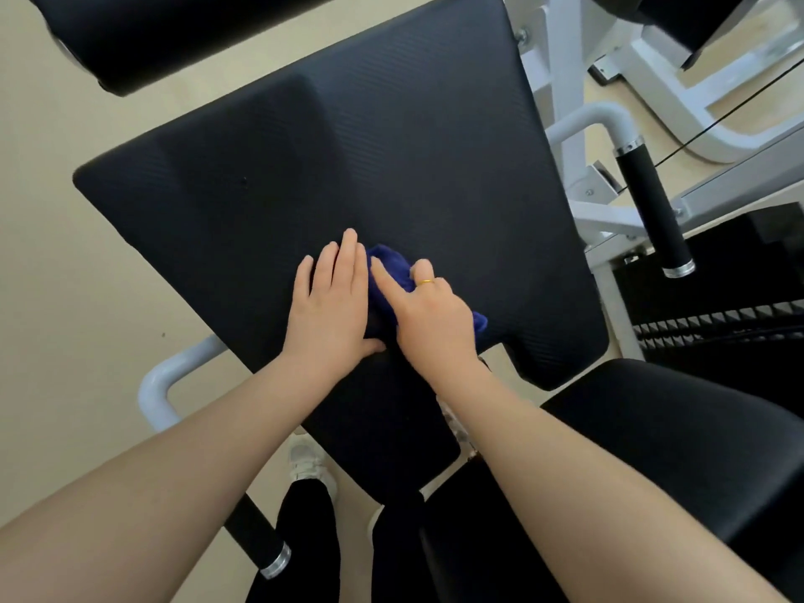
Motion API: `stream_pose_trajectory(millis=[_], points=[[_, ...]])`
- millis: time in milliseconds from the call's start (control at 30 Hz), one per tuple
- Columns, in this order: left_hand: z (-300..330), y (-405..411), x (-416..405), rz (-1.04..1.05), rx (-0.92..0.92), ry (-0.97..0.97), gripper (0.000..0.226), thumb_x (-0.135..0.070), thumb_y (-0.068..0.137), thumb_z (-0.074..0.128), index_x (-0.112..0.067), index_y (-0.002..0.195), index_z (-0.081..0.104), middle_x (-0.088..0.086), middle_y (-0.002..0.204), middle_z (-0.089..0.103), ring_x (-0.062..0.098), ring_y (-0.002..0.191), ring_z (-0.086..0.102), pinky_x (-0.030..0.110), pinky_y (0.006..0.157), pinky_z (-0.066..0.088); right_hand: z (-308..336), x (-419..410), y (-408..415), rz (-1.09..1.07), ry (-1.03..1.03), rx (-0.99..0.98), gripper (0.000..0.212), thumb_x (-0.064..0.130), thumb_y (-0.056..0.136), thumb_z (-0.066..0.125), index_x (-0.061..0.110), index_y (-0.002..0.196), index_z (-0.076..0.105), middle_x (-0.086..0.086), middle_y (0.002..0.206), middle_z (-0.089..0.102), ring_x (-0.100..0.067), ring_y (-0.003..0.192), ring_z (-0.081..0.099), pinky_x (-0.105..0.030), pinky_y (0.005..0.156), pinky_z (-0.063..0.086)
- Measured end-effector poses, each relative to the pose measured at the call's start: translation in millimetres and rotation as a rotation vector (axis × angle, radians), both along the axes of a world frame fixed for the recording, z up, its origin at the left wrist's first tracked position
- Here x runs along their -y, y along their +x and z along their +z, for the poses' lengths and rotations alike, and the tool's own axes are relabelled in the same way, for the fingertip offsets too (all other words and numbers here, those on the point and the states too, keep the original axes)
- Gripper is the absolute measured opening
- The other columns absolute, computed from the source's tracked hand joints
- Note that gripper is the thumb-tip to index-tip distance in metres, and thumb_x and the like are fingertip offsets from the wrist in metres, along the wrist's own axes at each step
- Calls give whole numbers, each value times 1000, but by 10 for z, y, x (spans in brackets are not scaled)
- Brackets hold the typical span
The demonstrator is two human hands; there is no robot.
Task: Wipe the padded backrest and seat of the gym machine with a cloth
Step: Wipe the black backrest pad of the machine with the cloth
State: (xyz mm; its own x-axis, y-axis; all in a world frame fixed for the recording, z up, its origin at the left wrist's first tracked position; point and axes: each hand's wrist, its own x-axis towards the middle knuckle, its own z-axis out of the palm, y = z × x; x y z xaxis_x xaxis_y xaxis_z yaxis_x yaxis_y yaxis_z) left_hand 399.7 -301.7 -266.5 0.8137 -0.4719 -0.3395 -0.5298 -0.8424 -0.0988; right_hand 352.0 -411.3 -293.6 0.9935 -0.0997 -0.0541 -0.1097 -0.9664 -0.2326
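Note:
A large black padded seat [330, 167] with a ribbed texture fills the middle of the view. A second black pad, the backrest [678, 450], lies at the lower right. A crumpled dark blue cloth [391, 265] rests on the seat's near part. My right hand [428, 317], with a gold ring, presses down on the cloth and covers most of it. My left hand [330, 304] lies flat on the pad, fingers together, right beside the cloth and touching its left edge.
A black roller pad [182, 32] spans the top left. White frame tubes and a black handle grip [652, 206] stand at the right, another grip [256, 537] at the lower left. Beige floor surrounds the machine. My legs and a white shoe [306, 461] are below.

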Motion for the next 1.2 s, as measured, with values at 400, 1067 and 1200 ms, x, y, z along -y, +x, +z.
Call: stream_pose_trajectory(millis=[400,1067,1200], points=[[-58,-15,-15,-25,46,-7,120,-61,68,66,-3,145,-6,15,156,-5,31,143,6,47,115,9,-9,407,46,-313,26,-97,72,11,83,56,34,145,27,-15,123,41,-33,89,52,-35,60,36],[-83,2,-70,-94,78,-15,117,-60,72,64,-1,144,-6,18,156,-4,32,142,9,48,113,14,-167,-183,-498,-198,103,-62,79,7,64,73,30,135,48,-13,99,54,-30,72,55,-33,50,45],[-109,13,-87,-113,96,-6,119,-66,70,61,-1,144,-5,17,156,-3,31,142,11,47,113,15,-151,240,-382,-291,-2,-56,77,5,69,67,39,134,46,-14,107,51,-35,78,54,-37,56,47]])
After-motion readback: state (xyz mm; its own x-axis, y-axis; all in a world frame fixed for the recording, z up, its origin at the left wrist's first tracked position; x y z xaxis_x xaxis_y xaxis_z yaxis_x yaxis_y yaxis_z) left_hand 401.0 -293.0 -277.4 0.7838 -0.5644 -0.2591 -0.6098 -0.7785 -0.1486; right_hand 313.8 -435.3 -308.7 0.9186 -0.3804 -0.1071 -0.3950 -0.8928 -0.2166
